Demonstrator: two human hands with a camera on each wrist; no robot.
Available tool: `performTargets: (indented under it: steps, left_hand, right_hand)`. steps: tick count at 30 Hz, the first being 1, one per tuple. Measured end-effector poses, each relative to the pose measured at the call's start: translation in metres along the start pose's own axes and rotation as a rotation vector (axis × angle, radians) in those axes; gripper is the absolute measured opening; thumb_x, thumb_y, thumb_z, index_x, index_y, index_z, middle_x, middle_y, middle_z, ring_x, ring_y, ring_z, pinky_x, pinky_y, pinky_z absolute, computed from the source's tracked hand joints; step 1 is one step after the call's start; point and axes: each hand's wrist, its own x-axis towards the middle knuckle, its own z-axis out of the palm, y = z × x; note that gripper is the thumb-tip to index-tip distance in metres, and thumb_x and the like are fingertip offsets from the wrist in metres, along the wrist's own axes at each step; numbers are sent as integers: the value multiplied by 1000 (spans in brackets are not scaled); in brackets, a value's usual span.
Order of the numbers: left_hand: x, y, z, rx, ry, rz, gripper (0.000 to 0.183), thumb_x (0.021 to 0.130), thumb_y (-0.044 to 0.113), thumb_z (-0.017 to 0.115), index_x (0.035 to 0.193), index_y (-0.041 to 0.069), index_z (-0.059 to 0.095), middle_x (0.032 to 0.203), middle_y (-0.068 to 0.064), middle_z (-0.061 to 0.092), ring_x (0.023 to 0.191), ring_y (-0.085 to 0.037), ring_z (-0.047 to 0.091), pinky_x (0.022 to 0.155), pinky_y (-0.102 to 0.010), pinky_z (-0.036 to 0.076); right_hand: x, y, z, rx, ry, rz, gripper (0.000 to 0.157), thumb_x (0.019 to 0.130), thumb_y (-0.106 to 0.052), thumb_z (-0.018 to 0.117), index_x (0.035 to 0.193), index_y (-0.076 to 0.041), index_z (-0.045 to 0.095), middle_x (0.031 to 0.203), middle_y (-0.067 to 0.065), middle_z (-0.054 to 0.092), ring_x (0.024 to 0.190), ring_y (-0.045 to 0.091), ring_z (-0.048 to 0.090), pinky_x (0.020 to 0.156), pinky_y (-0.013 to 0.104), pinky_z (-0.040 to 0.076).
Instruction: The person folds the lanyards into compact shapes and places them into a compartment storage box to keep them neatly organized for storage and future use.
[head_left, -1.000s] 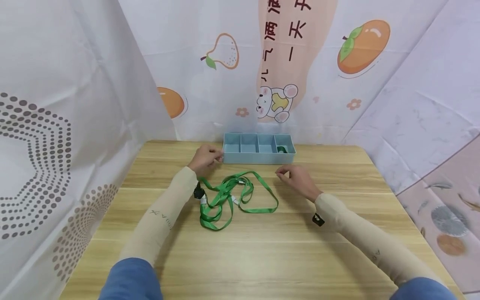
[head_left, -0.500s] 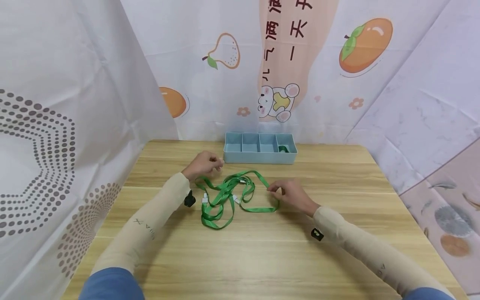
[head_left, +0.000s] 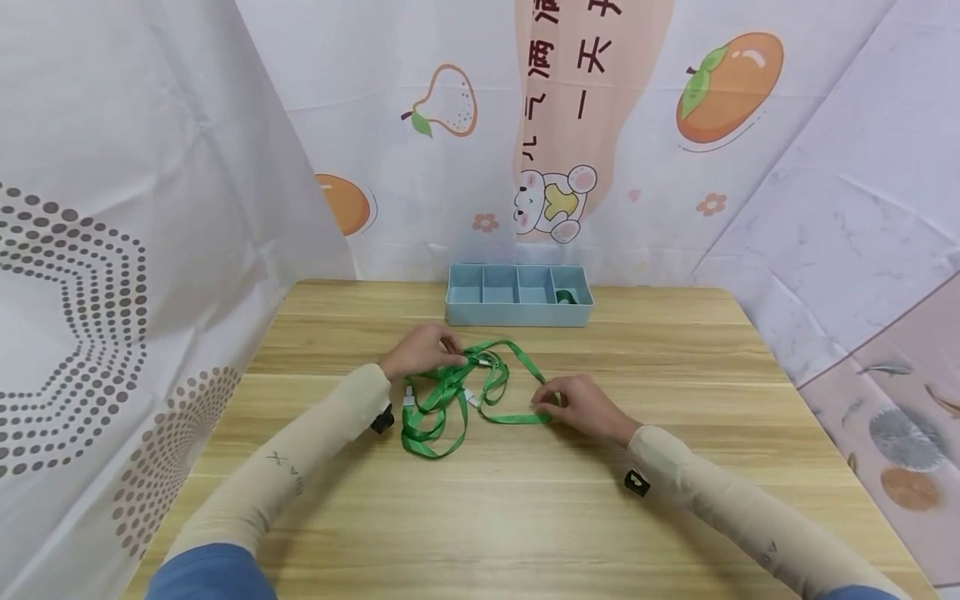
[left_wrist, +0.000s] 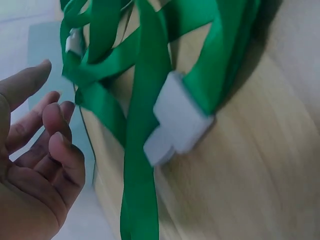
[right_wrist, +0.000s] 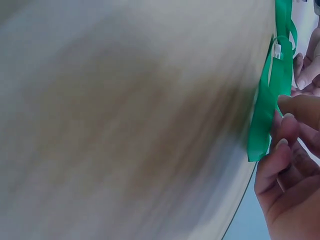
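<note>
A tangle of green lanyards [head_left: 450, 387] with white plastic clips lies on the wooden table. My left hand [head_left: 426, 350] is at the tangle's upper left; its thumb stands apart from the bent fingers. In the left wrist view, the left hand [left_wrist: 42, 150] holds nothing, with the lanyards [left_wrist: 142, 100] and a white clip [left_wrist: 182, 115] beside it. My right hand [head_left: 581, 404] is at the right-hand loop, fingers bent. The right wrist view has the right hand's fingertips right at the green strap [right_wrist: 262, 120]; whether they pinch it I cannot tell.
Behind the lanyards stands a light-blue box [head_left: 517, 315] with several compartments; its rightmost one holds a dark green coiled item [head_left: 565, 297]. A printed white cloth [head_left: 390, 192] hangs along the table's back edge.
My left hand has come from beside the box toward me, onto the edge of the tangle. The right hand moved left and nearer to the loop. The lanyards lie much as before.
</note>
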Motion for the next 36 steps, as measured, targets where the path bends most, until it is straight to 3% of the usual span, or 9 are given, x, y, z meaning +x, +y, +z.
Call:
performTargets:
  steps: [4, 8, 11, 17, 20, 24, 28, 30, 36]
  left_hand:
    - [2, 5, 8, 55, -7, 44, 17, 92, 21, 81, 104, 9, 78, 98, 0, 74, 91, -16, 68, 83, -37, 56]
    - [4, 4, 14, 140, 20, 103, 5, 95, 16, 78, 96, 11, 80, 90, 2, 75, 82, -12, 68, 77, -33, 57]
    - [5, 3, 16, 152, 40, 103, 9, 98, 15, 73, 93, 12, 80, 87, 3, 74, 77, -10, 67, 73, -32, 56]
    - [3, 8, 6, -3, 31, 68, 15, 103, 20, 67, 101, 10, 78, 93, -1, 72, 81, -14, 64, 72, -34, 53]
    - [1, 13, -2, -108, 12, 97, 18, 104, 21, 66, 107, 7, 76, 98, -9, 72, 76, -20, 63, 67, -35, 52]
    - [-3, 24, -9, -209, -27, 100, 20, 103, 27, 66, 108, 10, 75, 103, -17, 72, 72, -25, 62, 61, -35, 53]
    - [-5, 35, -11, -184, -70, 114, 16, 103, 26, 66, 104, 13, 75, 102, -15, 73, 74, -21, 63, 64, -34, 54]
    - [-6, 39, -10, -147, -92, 139, 14, 103, 22, 65, 102, 13, 75, 99, -11, 73, 74, -20, 63, 66, -34, 53]
    - [-9, 43, -6, -87, -125, 204, 17, 103, 15, 59, 90, 15, 71, 81, 0, 65, 67, -14, 53, 67, -31, 45]
  right_hand:
    - [-1, -2, 2, -9, 1, -6, 5, 95, -18, 78, 99, -21, 80, 87, -13, 73, 59, 7, 50, 53, 24, 42]
    - [-2, -2, 2, 7, -8, -5, 6, 95, -16, 77, 99, -20, 80, 86, -13, 72, 59, 6, 50, 54, 23, 42]
    - [-1, -2, 1, 36, -26, 16, 7, 96, -17, 76, 100, -20, 80, 83, -11, 71, 59, 7, 50, 53, 23, 42]
    - [6, -2, -2, 88, 6, 59, 11, 99, -18, 72, 107, -17, 80, 89, -9, 73, 58, 10, 51, 52, 25, 43]
    - [12, -8, -5, 118, 73, 80, 17, 101, -21, 70, 113, -12, 78, 98, -6, 74, 60, 13, 50, 51, 26, 41]
    - [22, -21, -8, 196, 179, 105, 38, 101, -34, 69, 129, -9, 70, 106, -2, 73, 61, 17, 50, 52, 28, 40]
    - [35, -38, -5, 221, 199, 96, 54, 98, -46, 70, 141, -13, 62, 114, -2, 71, 61, 17, 51, 52, 30, 41]
    - [41, -46, -1, 197, 165, 79, 51, 99, -45, 70, 139, -14, 64, 116, -1, 71, 59, 16, 50, 52, 30, 41]
    - [50, -47, 12, 137, 101, 69, 17, 99, -19, 73, 113, -13, 78, 106, 3, 74, 60, 14, 48, 55, 29, 41]
